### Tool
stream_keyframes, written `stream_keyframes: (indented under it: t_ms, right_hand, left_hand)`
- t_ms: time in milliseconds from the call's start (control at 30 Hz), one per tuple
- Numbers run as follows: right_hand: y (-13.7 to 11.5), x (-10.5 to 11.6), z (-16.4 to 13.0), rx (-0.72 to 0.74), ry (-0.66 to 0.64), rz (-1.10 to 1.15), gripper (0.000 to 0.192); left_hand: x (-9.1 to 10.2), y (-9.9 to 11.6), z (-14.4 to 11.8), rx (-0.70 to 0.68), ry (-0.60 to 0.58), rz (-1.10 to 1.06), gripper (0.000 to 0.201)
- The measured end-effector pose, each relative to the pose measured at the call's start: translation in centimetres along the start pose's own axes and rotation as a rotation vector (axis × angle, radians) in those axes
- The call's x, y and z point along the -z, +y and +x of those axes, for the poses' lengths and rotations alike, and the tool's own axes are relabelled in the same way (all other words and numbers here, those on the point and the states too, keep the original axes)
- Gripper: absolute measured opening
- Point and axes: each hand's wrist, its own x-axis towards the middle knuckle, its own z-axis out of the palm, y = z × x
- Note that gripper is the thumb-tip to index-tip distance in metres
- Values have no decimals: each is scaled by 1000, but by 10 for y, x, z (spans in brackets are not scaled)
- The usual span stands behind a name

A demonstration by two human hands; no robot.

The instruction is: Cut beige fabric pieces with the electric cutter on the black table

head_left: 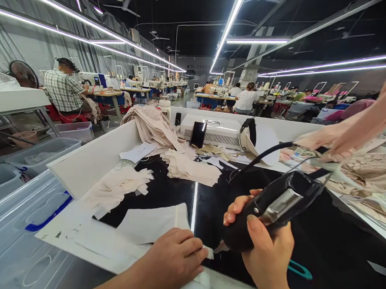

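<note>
Two hands are working nearest to the viewer. The left hand is resting with bent fingers upon a small pale strip on the bench; whether it is pinching or only pressing, I cannot tell. The right hand is gripping a black tool, whose metal tip is pointing at the strip, close beside the left fingertips. Under the right wrist, a teal loop is showing partly. Beyond the left hand, a white sheet is lying flat. A black cable is curving behind the tool, and a pinkish cloth band is blocking some view at right. Farther, cream cloth pieces are lying stacked, and a phone is leaning against a white machine. Far behind, a person in a checked shirt is sitting at a sewing machine. On the far wall, lettering is appearing too small for reading.
</note>
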Motion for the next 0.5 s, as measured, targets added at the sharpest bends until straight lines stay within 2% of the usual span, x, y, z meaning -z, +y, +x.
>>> stream_keyframes:
  t_ms: [333,500]
  right_hand:
    - [2,0,-6,-2,-2,-30,26]
    - [0,3,-7,0,-12,-28,29]
  left_hand:
    - [1,-1,1,1,-8,-11,19]
    - [3,-7,-4,8,25,-56,17]
